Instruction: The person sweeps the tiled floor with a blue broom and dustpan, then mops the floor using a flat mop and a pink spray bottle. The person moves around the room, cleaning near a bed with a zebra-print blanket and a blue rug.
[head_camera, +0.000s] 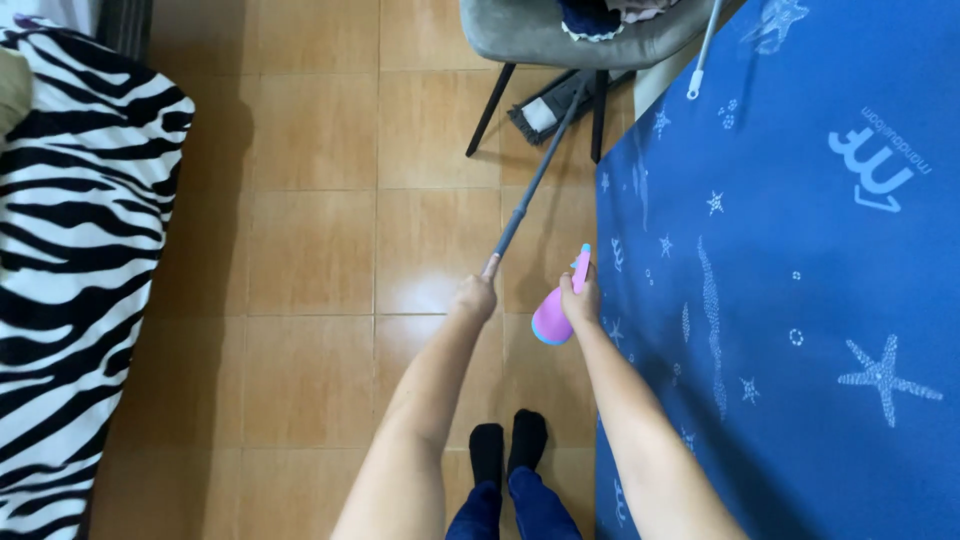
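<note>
1. Nearest position: the person stands on the tiled floor (310, 250) with both feet in black socks (508, 440) set together, near the bottom centre of the view.
2. Left hand (474, 297): fingers clenched around the near end of the mop handle (535, 180). The handle runs up and to the right, away from the person.
3. Right hand (581, 297): fingers wrapped around the neck of a pink spray bottle (552, 318) with a light blue nozzle. The bottle hangs just right of the left hand, over the edge of the blue mat. Whether a finger presses the trigger cannot be determined.
4. Right side: a blue mat (800, 300) with a pale starfish pattern covers the floor from near to far. Its left edge passes just beside the right hand.
5. Left side: a zebra-striped cover (70, 250) lies over a piece of furniture, well apart from both hands.
6. Middle distance: the tiles ahead of the hands show a bright reflection just left of the left hand. No wet streaks or spray marks can be made out.
7. Far position: the flat mop head (545, 112) rests on the floor beneath a grey chair (560, 40), between its black legs. Cloth items lie on the seat.
8. Far right: a thin white pole (703, 50) crosses the top of the mat.
9. Progress assessment: judged from this view, mopping is under way at the far tiles beneath the chair. The near tiles cannot be confirmed as either cleaned or remaining.
</note>
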